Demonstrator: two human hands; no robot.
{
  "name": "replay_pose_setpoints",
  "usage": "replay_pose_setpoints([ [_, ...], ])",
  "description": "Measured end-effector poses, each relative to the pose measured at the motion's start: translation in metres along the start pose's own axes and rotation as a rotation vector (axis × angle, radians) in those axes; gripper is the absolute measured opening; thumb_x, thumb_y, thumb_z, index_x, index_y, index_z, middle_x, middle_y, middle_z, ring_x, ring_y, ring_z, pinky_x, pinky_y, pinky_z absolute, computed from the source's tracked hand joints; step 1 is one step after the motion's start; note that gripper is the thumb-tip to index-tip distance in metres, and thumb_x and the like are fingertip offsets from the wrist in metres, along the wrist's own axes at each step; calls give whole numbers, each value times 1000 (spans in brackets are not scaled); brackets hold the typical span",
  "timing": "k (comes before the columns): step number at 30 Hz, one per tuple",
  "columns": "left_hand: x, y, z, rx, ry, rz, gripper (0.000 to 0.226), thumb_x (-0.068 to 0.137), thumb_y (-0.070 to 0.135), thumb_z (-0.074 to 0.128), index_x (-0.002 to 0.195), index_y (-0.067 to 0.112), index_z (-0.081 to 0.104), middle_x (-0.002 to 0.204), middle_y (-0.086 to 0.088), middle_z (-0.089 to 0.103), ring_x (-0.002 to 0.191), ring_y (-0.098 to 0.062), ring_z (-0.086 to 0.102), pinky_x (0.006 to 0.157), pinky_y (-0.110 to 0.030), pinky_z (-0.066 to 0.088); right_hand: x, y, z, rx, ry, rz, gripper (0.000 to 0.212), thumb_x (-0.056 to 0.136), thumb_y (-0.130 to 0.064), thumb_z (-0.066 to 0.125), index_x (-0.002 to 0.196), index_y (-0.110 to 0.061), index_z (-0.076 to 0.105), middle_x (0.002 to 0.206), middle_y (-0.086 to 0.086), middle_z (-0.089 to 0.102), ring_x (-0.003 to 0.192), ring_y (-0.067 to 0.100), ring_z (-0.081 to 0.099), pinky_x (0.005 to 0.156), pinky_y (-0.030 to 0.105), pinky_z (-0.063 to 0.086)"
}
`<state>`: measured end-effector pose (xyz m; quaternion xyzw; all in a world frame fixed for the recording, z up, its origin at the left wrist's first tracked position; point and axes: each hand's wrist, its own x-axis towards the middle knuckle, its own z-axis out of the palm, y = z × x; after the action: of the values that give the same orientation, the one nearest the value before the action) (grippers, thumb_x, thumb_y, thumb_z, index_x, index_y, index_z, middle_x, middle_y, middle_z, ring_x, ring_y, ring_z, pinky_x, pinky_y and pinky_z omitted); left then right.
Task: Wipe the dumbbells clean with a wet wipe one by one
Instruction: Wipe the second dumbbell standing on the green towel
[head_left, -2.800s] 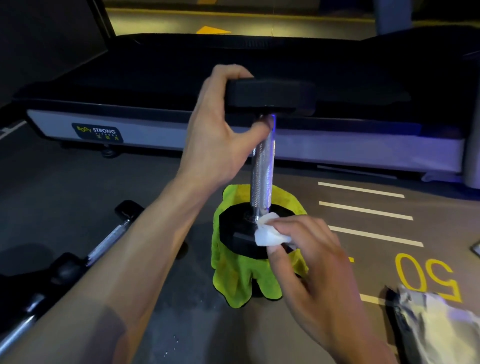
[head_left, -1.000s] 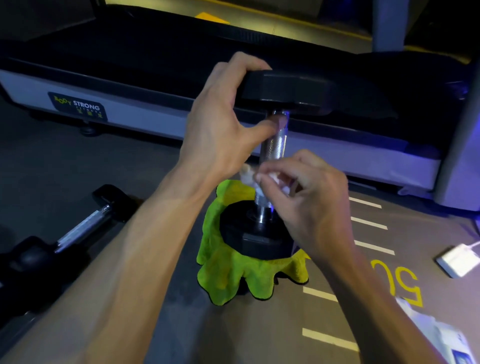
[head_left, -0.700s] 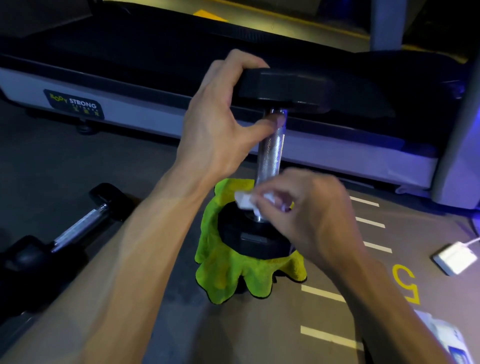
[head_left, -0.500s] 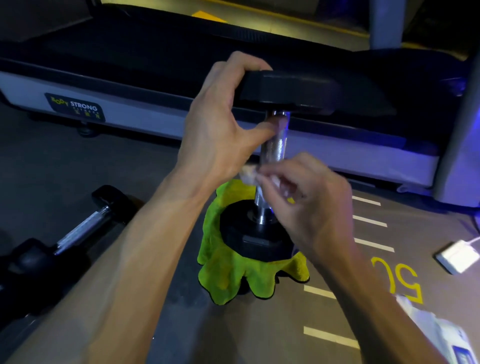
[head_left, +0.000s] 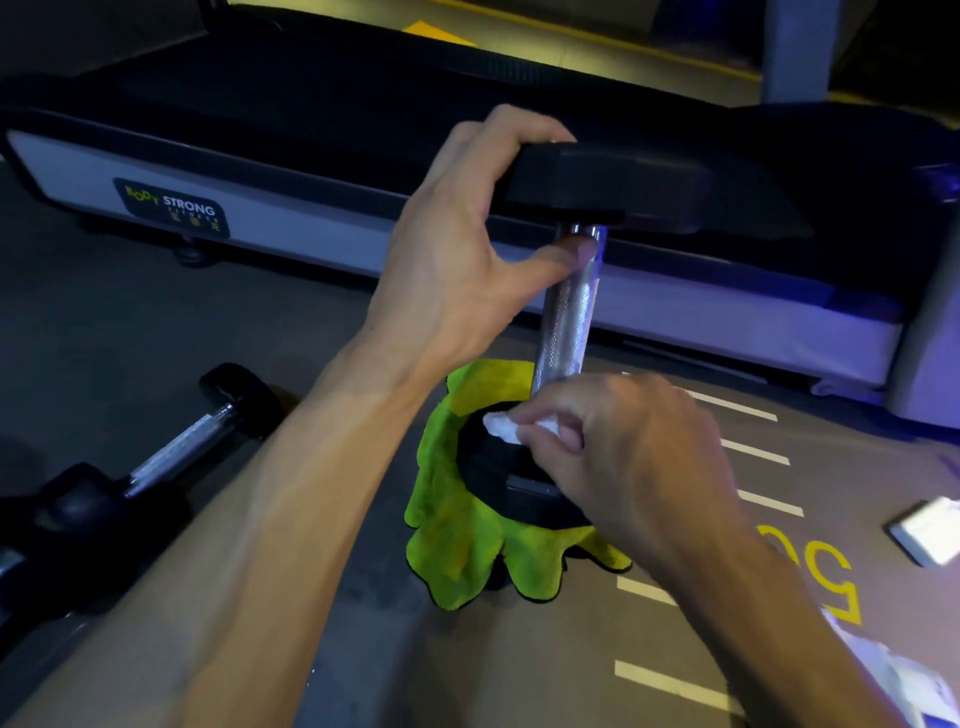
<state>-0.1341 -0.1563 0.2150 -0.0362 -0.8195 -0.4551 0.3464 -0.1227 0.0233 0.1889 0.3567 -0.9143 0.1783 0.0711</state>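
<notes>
You have the black rubber-headed dumbbell with the knurled chrome handle (head_left: 563, 317) standing on end, and that is what makes the wipe possible: upright, the whole shaft and the inner faces of both heads are open to you. Its lower head sits on the crumpled lime-green microfibre cloth (head_left: 462, 540) spread on the floor, which likely keeps the rubber from sliding and catches any drips.

Your left hand (head_left: 457, 260) is the steadying one. Its fingers curl over the edge of the upper head while the thumb presses against the top of the chrome handle, so the weight cannot tip as you rub lower down.

Your right hand (head_left: 623, 462) works at the base. Its fingers are bunched together, pinching the small white wet wipe (head_left: 501, 426) and pressing it onto the top face of the lower head, right beside where the handle meets it. The hand is blurred, so I cannot say exactly which fingertips hold the wipe.

A second black dumbbell with a chrome handle (head_left: 171, 452) lies on its side on the floor to your left, well apart from this one, and I judge it is waiting its turn. Behind everything runs the grey-and-black treadmill deck (head_left: 311, 228), and a white packet (head_left: 904, 680), partly out of view, lies by your right forearm.
</notes>
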Motion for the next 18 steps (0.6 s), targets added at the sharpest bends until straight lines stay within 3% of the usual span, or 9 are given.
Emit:
replay_pose_setpoints([
  [3,-1,2,0,-9,-27,4,51,79,26,85,123,24,59,115,6,58,103,-3,59,93,-23,48,16,1,-2,-41,195,-57,13,91,-42,66,93,-33,75,77,-5,69,73,26,65,59,34,49],
  [6,1,3,0,-18,-45,0,52,79,25,85,124,23,59,116,4,58,105,-5,59,95,-25,49,25,1,3,-42,483,-52,6,92,-33,69,94,-31,74,79,-7,63,72,21,59,57,28,33],
  [10,4,2,-4,-7,-91,19,53,81,33,84,127,21,59,119,3,58,110,-7,59,100,-27,47,-1,16,20,15,407,-101,16,91,-26,75,106,-31,77,81,-9,63,78,20,53,65,35,48],
  [13,4,1,-9,-5,-126,26,56,83,42,83,129,23,58,121,4,57,115,-8,58,101,-26,46,1,20,15,25,399,-150,19,88,-25,77,107,-28,79,87,-7,64,83,22,53,69,41,50],
  [16,3,2,-10,-21,-136,5,52,86,48,78,130,27,57,122,6,57,114,-5,58,98,-20,45,21,17,1,50,521,-141,16,90,-19,75,106,-19,77,97,-2,57,85,20,52,69,33,46],
  [18,3,3,-10,-40,-141,-11,50,90,53,71,131,29,57,122,7,56,116,-6,58,101,-28,48,29,16,-3,117,608,-109,15,93,-12,71,107,-10,75,98,-3,50,84,17,53,69,29,46],
])
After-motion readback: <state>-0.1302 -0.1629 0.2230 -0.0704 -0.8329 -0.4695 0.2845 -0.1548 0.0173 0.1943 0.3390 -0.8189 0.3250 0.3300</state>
